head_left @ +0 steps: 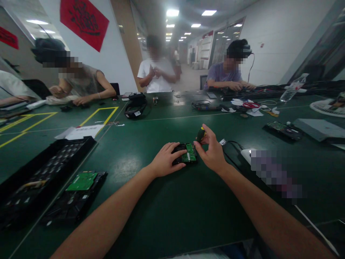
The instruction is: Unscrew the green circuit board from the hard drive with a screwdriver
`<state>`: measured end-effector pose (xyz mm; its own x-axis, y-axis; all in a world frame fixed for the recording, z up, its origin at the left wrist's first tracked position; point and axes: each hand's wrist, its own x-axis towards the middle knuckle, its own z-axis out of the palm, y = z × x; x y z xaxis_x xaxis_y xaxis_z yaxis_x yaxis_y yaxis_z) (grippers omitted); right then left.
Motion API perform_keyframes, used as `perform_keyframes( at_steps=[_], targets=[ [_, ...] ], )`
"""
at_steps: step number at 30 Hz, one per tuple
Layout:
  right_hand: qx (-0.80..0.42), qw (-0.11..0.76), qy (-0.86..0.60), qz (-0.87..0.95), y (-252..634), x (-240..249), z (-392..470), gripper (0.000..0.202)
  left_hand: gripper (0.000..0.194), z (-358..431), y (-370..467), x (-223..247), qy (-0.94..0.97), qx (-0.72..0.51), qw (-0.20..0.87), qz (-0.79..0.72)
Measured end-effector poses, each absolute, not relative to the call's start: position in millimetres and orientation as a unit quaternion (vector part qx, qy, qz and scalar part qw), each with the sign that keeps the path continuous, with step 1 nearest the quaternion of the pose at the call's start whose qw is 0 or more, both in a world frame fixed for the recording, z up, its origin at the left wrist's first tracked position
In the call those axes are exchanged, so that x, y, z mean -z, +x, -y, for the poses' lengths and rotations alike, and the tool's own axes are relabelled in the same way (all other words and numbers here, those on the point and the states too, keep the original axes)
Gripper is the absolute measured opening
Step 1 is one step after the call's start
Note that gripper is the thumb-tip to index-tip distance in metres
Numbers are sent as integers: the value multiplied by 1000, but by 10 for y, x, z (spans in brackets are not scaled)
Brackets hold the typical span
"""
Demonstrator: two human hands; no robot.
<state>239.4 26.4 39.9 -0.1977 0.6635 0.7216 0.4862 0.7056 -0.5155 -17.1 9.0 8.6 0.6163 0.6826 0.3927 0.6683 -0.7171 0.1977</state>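
A hard drive with a green circuit board lies on the dark green table in front of me. My left hand rests on its left part, fingers spread over the black casing and reaching the board. At the drive's right edge, my right hand holds a small screwdriver by its dark green and yellow handle between thumb and fingers. The handle leans, and its tip is too small to make out.
Left: a long black tray of small parts and more drives with a green board. Right: a white power strip, cables, another drive and a bottle. Several people sit or stand across the table.
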Motion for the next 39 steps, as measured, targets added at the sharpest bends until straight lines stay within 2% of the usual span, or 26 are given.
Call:
perform_keyframes(
  at_steps=[4, 10, 30, 39],
  targets=[
    [-67, 512, -371, 771, 2406, -418, -263, 74, 62, -96, -174, -71, 897, -230, 21, -376],
    [-115, 494, -365, 781, 2426, -436, -253, 71, 62, -99, -175, -71, 898, -226, 19, -377],
    [-59, 522, -381, 761, 2415, -437, -271, 66, 61, -123, -200, -60, 900, -220, 16, -377],
    [-107, 532, -370, 754, 2404, -411, -284, 64, 61, -140, -188, -12, 893, -211, 5, -396]
  ],
)
